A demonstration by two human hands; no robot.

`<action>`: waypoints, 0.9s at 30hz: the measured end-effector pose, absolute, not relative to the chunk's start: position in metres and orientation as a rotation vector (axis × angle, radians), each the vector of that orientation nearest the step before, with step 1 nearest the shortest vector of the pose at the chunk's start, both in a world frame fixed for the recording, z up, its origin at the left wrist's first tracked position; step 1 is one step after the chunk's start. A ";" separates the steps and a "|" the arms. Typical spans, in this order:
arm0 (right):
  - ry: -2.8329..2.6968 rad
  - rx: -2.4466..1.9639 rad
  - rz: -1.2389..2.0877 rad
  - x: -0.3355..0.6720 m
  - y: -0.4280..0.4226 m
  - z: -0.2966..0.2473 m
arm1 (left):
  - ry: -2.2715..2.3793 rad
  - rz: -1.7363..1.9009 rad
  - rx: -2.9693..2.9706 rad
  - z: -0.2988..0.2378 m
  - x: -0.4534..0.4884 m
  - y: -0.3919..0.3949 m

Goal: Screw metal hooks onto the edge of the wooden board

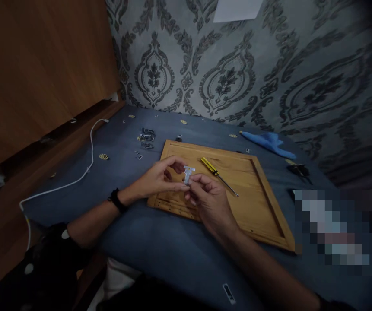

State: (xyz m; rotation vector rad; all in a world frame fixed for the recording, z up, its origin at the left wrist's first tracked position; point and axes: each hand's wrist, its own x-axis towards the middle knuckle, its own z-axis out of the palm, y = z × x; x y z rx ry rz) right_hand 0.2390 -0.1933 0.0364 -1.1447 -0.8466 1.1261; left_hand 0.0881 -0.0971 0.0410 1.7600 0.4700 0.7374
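A small silver T-shaped metal bracket [188, 173] is held up over the near left part of a framed wooden panel [237, 216]. My left hand [158, 177] curves around its left side, thumb below and fingers above, closed on it. From the right, my right hand [210, 201] pinches the lower end of the bracket between thumb and fingers. Behind my right hand, a screwdriver [220, 176] with a yellow and black handle lies on the panel, its tip toward the near right.
Several dark metal fittings [147, 137] lie left of the panel, with tiny screw-like pieces [137, 152] nearby. A blue plastic bag [268, 143] rests at the back right. A white cable [90, 166] runs along the left by a wooden cabinet [46, 65]. Patterned wallpaper [186, 56] stands behind.
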 end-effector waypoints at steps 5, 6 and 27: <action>-0.873 -1.172 1.185 0.237 -0.198 0.030 | 0.399 0.661 2.325 0.055 0.074 -0.090; -0.880 -1.178 1.194 0.237 -0.199 0.028 | 0.383 0.625 2.401 0.057 0.072 -0.090; -1.309 -1.376 0.886 0.249 -0.214 0.009 | 0.448 0.645 2.355 0.028 0.045 -0.079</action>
